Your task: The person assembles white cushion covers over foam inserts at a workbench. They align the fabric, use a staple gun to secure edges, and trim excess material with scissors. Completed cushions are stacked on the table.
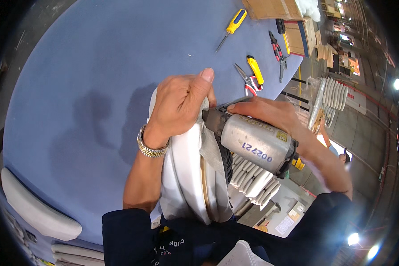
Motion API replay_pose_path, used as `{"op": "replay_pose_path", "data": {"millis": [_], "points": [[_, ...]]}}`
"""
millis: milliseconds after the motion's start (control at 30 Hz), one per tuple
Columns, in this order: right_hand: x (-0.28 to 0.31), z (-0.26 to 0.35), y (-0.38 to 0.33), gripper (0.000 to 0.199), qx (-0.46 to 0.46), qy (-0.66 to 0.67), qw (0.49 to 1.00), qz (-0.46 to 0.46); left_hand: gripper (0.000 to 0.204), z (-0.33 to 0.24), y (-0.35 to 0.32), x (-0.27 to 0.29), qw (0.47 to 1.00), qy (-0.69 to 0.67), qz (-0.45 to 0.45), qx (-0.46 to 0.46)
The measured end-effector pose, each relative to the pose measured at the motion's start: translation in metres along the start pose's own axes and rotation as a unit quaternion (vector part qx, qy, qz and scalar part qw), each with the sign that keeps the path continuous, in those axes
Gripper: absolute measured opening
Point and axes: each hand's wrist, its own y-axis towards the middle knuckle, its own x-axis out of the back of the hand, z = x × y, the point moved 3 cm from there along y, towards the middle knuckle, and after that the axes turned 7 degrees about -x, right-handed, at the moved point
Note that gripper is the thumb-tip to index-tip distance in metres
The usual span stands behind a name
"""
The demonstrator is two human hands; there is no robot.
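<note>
Left hand pinches fabric over a white padded panel; right hand clasps a pneumatic stapler, whose nose could catch nearby fingers if it slips.

The left hand, with a metal watch on its wrist, grips the top of a white padded piece that stands on its edge. The right hand holds a grey metal tool pressed against that piece. Behind the hands, on the blue bench, lie a yellow screwdriver, red scissors, a yellow knife and pliers.
</note>
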Motion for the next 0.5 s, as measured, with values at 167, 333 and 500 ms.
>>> {"op": "replay_pose_path", "data": {"millis": [167,333,500], "points": [[-0.01,0.004,-0.003,0.059,-0.01,0.016,0.999,-0.03,0.069,0.001,0.003,0.006,0.998,-0.038,0.043,0.039],[0.002,0.017,0.002,0.057,-0.021,0.023,0.999,-0.006,0.071,0.02,0.007,0.013,0.995,0.054,0.065,0.046],[-0.006,0.022,-0.003,0.061,-0.012,0.028,0.999,-0.029,0.067,0.022,-0.001,0.005,0.997,0.073,0.014,0.02]]}}
